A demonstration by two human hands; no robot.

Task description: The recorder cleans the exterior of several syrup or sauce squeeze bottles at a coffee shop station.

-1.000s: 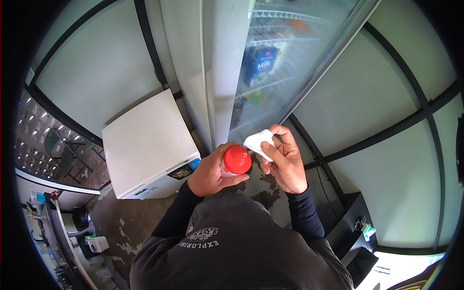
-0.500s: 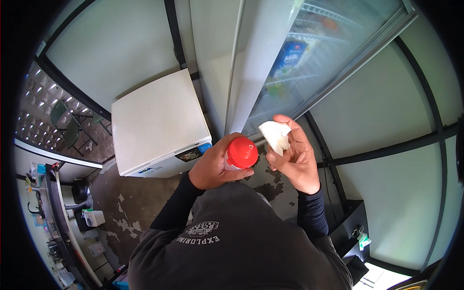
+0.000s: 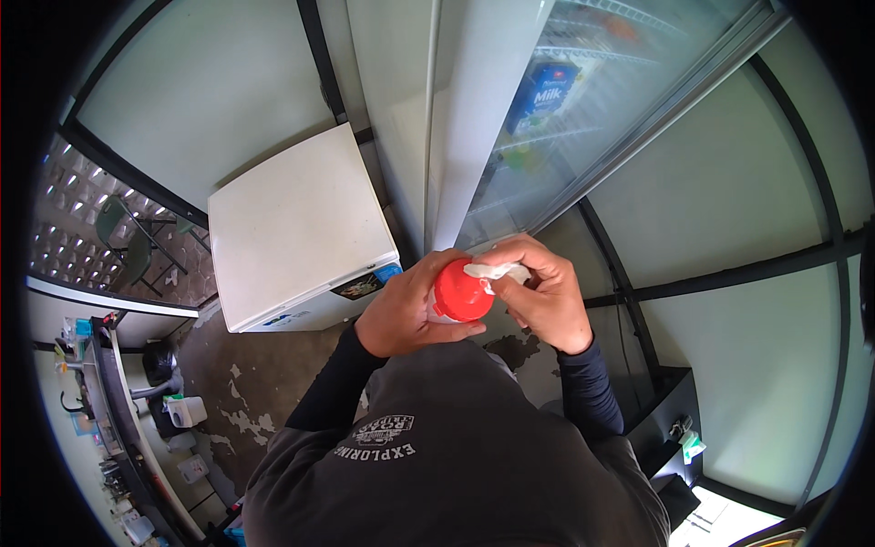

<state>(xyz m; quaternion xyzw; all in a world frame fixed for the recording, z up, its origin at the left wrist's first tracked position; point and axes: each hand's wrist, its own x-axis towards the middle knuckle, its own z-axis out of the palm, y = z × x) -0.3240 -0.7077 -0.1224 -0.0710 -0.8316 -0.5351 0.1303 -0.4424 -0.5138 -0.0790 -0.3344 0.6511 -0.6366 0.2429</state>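
Observation:
My left hand (image 3: 398, 312) is wrapped round a bottle with a red cap (image 3: 462, 294), held in front of my chest with its top tilted up toward me. Only a little of the pale body shows below the cap. In my right hand (image 3: 552, 298) a crumpled white tissue (image 3: 499, 272) is pinched between thumb and fingers. The tissue touches the right side of the red cap. My left fingers hide most of the bottle's body.
A white chest freezer (image 3: 296, 228) stands ahead to the left. Beside it rises a glass-door fridge (image 3: 583, 118) with a blue milk carton (image 3: 545, 94) inside. A cluttered counter (image 3: 114, 392) runs along the left; a dark cabinet (image 3: 663, 410) is at right.
My right hand has moved left and brought the tissue onto the red cap. It was held apart from the bottle before. My left hand keeps its grip in nearly the same place.

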